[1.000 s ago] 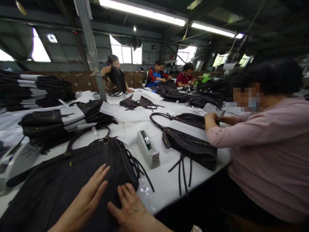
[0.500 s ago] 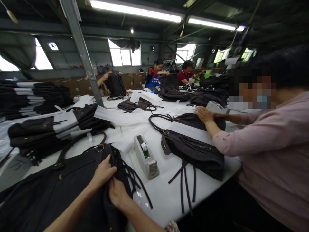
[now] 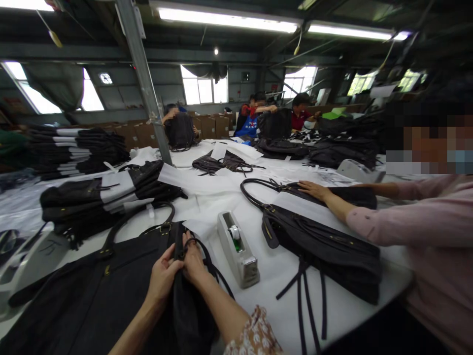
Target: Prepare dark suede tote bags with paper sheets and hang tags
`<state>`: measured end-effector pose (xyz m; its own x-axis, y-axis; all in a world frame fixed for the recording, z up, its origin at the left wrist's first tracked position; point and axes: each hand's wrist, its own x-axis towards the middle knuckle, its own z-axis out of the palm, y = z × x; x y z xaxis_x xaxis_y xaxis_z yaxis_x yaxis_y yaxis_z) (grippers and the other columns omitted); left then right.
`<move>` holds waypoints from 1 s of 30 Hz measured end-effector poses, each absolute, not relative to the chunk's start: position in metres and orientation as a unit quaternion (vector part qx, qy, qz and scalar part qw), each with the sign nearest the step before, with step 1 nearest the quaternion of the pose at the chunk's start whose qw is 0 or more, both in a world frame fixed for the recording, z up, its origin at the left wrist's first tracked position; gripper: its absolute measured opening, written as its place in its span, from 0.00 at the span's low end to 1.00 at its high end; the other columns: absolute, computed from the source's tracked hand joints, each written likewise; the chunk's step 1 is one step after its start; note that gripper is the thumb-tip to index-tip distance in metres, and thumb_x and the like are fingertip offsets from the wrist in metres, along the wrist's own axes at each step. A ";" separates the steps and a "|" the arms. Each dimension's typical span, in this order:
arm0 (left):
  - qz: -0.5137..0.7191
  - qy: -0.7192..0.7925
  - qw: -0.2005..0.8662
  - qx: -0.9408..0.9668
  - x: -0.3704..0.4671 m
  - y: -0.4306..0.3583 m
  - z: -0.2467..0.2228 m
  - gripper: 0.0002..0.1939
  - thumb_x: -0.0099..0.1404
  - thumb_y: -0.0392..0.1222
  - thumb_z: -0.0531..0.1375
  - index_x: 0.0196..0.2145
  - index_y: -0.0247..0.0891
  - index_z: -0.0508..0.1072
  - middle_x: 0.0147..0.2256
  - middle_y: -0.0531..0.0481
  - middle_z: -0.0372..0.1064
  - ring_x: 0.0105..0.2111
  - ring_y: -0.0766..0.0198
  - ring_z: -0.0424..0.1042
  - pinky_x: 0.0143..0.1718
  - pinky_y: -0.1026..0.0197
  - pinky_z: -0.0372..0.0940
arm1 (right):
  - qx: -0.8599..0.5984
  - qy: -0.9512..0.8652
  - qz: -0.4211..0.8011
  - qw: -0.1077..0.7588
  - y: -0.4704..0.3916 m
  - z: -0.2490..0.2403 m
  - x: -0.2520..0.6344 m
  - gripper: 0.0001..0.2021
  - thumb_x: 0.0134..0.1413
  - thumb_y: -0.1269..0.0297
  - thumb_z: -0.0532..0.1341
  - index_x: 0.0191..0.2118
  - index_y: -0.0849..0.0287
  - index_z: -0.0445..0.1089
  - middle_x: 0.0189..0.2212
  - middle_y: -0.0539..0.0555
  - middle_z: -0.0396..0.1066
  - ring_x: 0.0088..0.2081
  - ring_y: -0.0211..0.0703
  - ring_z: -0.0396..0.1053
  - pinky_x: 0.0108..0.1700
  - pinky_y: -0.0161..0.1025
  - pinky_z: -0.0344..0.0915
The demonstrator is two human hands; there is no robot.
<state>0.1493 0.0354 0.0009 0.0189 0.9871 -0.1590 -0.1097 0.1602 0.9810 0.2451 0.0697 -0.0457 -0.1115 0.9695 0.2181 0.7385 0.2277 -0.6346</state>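
A large black handbag [image 3: 92, 296] lies on the table in front of me, its arched handle [image 3: 121, 222] standing up at the far edge. Thumb and fingers of my left hand [image 3: 164, 273] are closed on the bag's upper right corner. Close beside it, my right hand [image 3: 194, 259] grips the same corner from the outer side, its fingertips partly hidden by the bag and a thin strap. Dark straps [image 3: 218, 268] hang beyond my right hand. A grey tape dispenser [image 3: 240, 256] stands just to the right.
At right, a co-worker's hand [image 3: 314, 191] rests on another black bag [image 3: 321, 246] with a white paper strip. Stacked black bags [image 3: 81, 197] lie behind mine, near a metal post [image 3: 146, 84]. Another tape dispenser [image 3: 33, 266] is at left. More people work across the table.
My right hand has moved up the bag's side to the top corner, beside my left hand. The view has turned left. The co-worker's hand now lies flatter on the other bag.
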 end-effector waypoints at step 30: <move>0.098 0.608 0.054 0.786 0.182 0.065 -0.033 0.30 0.69 0.46 0.43 0.64 0.27 0.50 0.65 0.36 0.43 0.64 0.46 0.45 0.63 0.41 0.44 | -0.534 -0.779 0.318 0.084 -0.082 0.008 0.298 0.20 0.50 0.70 0.50 0.45 0.53 0.74 0.47 0.62 0.72 0.54 0.51 0.66 0.53 0.47 0.63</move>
